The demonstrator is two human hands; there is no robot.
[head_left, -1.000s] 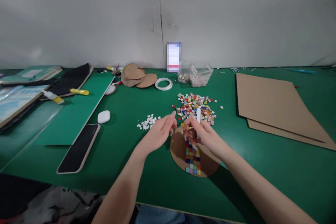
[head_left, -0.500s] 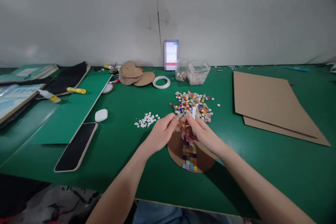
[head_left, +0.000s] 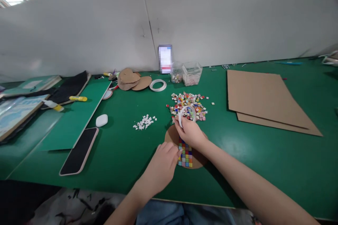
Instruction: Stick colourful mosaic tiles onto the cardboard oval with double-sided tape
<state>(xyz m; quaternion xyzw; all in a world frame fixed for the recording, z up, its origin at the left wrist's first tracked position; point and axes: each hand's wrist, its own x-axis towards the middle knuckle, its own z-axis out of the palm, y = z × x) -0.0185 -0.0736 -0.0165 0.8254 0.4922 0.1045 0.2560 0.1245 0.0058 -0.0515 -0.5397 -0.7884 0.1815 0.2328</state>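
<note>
The two hands, together above the cardboard disc (head_left: 198, 161) half a second ago, are now apart: the left hand (head_left: 165, 162) is lower, over the disc's left side, its fingertips at the strip of tiles (head_left: 185, 159), while the right hand (head_left: 192, 133) is over the far edge, its roll of tape (head_left: 181, 119) turned so the ring shows open. To my eye, that shifts the work from the fingertips' meeting place down onto the strip itself. The right fingers are closed round the roll; the left ones are bent close together, and I can't tell whether they pinch anything. Counting from the biggest down, I see one green table (head_left: 264, 161), two cardboard sheets (head_left: 260, 96) to the right, one disc under the hands, two phones (head_left: 79, 153), two clear tubs (head_left: 192, 74), a second tape roll (head_left: 158, 89) and one white case (head_left: 101, 120). The strip is four tiles across at its near end; the loose tiles (head_left: 185, 99) and white bits (head_left: 144, 123) are too many to count.
</note>
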